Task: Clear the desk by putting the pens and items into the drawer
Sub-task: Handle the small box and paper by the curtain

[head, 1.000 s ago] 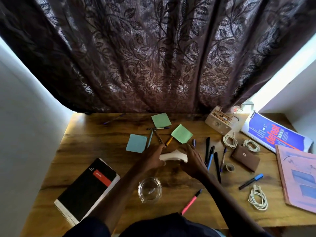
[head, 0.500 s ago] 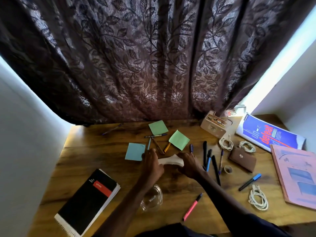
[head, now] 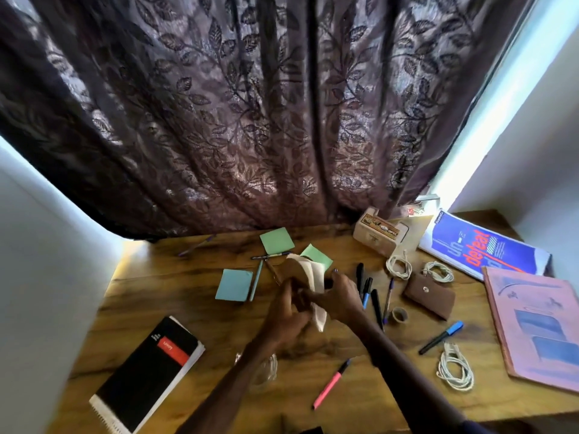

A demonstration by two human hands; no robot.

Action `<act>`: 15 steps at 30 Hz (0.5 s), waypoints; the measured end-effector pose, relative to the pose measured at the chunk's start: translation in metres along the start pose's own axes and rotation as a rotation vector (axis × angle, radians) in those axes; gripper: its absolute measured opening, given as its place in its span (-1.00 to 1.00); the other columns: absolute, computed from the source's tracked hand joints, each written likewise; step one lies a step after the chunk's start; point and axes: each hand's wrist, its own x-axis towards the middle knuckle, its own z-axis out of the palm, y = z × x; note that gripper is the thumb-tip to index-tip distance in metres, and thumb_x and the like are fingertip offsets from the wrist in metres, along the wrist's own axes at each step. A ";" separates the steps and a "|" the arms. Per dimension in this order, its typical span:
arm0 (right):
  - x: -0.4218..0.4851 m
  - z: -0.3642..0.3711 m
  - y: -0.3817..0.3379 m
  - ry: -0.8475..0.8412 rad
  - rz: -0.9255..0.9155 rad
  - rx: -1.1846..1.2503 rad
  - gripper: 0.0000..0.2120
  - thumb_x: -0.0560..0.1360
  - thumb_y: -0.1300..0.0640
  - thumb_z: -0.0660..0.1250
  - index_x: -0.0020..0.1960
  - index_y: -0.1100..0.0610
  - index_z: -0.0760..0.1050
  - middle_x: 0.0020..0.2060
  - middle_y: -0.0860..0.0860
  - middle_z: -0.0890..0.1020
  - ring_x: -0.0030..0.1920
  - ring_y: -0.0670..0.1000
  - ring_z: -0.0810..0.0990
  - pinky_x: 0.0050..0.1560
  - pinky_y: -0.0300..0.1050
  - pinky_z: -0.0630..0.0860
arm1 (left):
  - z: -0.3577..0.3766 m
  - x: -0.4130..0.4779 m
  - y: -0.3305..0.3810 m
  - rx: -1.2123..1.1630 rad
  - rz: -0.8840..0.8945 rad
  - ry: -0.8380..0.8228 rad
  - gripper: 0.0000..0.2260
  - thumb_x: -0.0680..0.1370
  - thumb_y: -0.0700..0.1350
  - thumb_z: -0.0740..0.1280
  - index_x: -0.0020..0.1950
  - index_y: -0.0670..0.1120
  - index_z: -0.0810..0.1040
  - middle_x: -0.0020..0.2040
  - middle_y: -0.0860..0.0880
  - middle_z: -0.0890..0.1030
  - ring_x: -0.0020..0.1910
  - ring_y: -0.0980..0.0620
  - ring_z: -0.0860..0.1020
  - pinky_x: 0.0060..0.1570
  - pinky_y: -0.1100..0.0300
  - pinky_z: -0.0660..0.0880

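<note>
Nearest you, a pink pen (head: 332, 383) lay on the desk (head: 188, 277), with a black notebook (head: 147, 371) to its left and a white cable (head: 454, 368) to its right. A glass dish (head: 266, 369) (blurred) sat under your left forearm. At mid-desk both your hands met on the cream cloth (head: 313, 277), held upright above the wood. Your left hand (head: 288, 317) had its fingers curled round the lower part, and your right hand (head: 341, 296) pinched it from the right. Just right of them lay black pens (head: 368, 289), a tape roll (head: 399, 315), a blue marker (head: 441, 336) and a brown pouch (head: 429, 294). To the left, a teal pen (head: 255, 281) touched a blue note (head: 234, 285). Farther off were green notes (head: 277, 241), a box (head: 379, 234) and the curtain (head: 250, 120).
</note>
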 end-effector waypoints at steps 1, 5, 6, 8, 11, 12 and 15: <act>0.000 -0.003 0.000 -0.026 0.004 0.054 -0.51 0.29 -0.26 0.54 -0.10 0.14 0.57 -0.24 -0.04 0.65 -0.24 -0.01 0.63 -0.30 -0.03 0.56 | 0.002 0.001 0.004 0.002 -0.010 -0.024 -0.39 0.49 -0.07 0.51 0.47 0.11 0.32 0.24 0.19 0.53 0.23 0.18 0.52 0.07 0.33 0.52; -0.003 0.001 -0.004 -0.146 -0.095 0.163 -0.38 0.25 -0.49 0.43 -0.01 0.01 0.63 -0.16 -0.14 0.72 -0.24 -0.22 0.68 -0.35 -0.29 0.59 | 0.008 0.003 0.003 0.064 -0.029 0.037 -0.36 0.39 0.11 0.55 0.40 -0.04 0.45 0.22 0.07 0.62 0.22 0.04 0.61 0.06 0.21 0.62; -0.004 0.003 -0.003 -0.145 -0.108 0.170 -0.31 0.22 -0.53 0.40 0.05 0.00 0.60 -0.09 -0.15 0.71 -0.19 -0.22 0.68 -0.32 -0.29 0.60 | 0.008 0.001 0.004 0.089 -0.035 0.059 -0.43 0.43 0.06 0.54 0.37 -0.09 0.49 0.21 0.04 0.63 0.21 0.03 0.61 0.07 0.26 0.58; -0.006 0.004 -0.004 -0.166 -0.131 0.195 -0.24 0.21 -0.57 0.36 0.10 0.02 0.54 -0.05 -0.15 0.69 -0.12 -0.20 0.67 -0.26 -0.26 0.63 | 0.004 -0.004 0.005 0.124 -0.070 0.118 -0.57 0.50 -0.05 0.51 0.31 -0.11 0.52 0.14 0.07 0.59 0.18 0.08 0.58 0.01 0.40 0.47; -0.009 0.005 -0.004 -0.162 -0.136 0.211 -0.38 0.31 -0.52 0.33 0.02 0.01 0.55 -0.13 -0.14 0.70 -0.16 -0.18 0.68 -0.17 -0.11 0.68 | -0.001 -0.006 0.003 0.099 -0.038 0.186 -0.53 0.46 0.09 0.53 0.30 -0.05 0.55 0.10 0.09 0.63 0.11 0.08 0.64 -0.22 0.50 0.47; -0.007 0.006 -0.004 -0.144 -0.140 0.208 -0.47 0.37 -0.45 0.34 -0.02 0.00 0.56 -0.17 -0.14 0.70 -0.18 -0.19 0.68 -0.16 -0.09 0.68 | -0.004 -0.005 0.005 0.104 -0.035 0.215 -0.48 0.43 0.15 0.54 0.31 -0.03 0.55 0.11 0.09 0.64 0.09 0.09 0.64 -0.25 0.52 0.48; -0.004 0.009 -0.014 -0.119 -0.158 0.215 -0.61 0.48 -0.33 0.32 -0.08 0.01 0.58 -0.23 -0.14 0.70 -0.23 -0.20 0.67 -0.22 -0.17 0.65 | -0.014 0.000 0.004 0.091 -0.027 0.244 -0.48 0.41 0.10 0.57 0.30 -0.01 0.54 0.10 0.11 0.63 0.06 0.13 0.62 -0.26 0.59 0.44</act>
